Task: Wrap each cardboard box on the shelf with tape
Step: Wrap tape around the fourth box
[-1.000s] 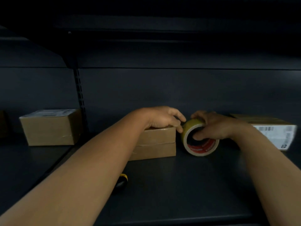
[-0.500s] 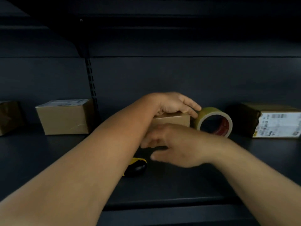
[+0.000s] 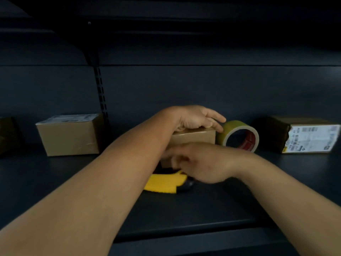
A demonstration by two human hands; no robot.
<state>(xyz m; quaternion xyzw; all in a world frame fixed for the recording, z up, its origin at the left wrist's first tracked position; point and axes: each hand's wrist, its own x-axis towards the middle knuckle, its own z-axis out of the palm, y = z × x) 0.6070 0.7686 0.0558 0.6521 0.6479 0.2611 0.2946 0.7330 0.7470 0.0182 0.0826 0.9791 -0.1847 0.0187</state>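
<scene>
A dark metal shelf (image 3: 212,206) with a slotted upright (image 3: 101,93) in its back panel fills your head view. Your left hand (image 3: 193,119) rests on top of the small middle cardboard box (image 3: 193,138), fingers fairly straight, one fingertip reaching the tape roll (image 3: 238,135). That roll stands on edge just right of the box, its open core facing you. Your right hand (image 3: 201,163) crosses low in front of the box, blurred; its fingers look loosely curled over a yellow and black tool (image 3: 162,183) lying on the shelf near you, but you cannot tell whether that grip has closed on it. A second box (image 3: 70,135) with a label on top sits well to the left. A third box (image 3: 302,136), with a white printed label, sits at the right. At the far left edge a dark box (image 3: 7,135) barely shows.
</scene>
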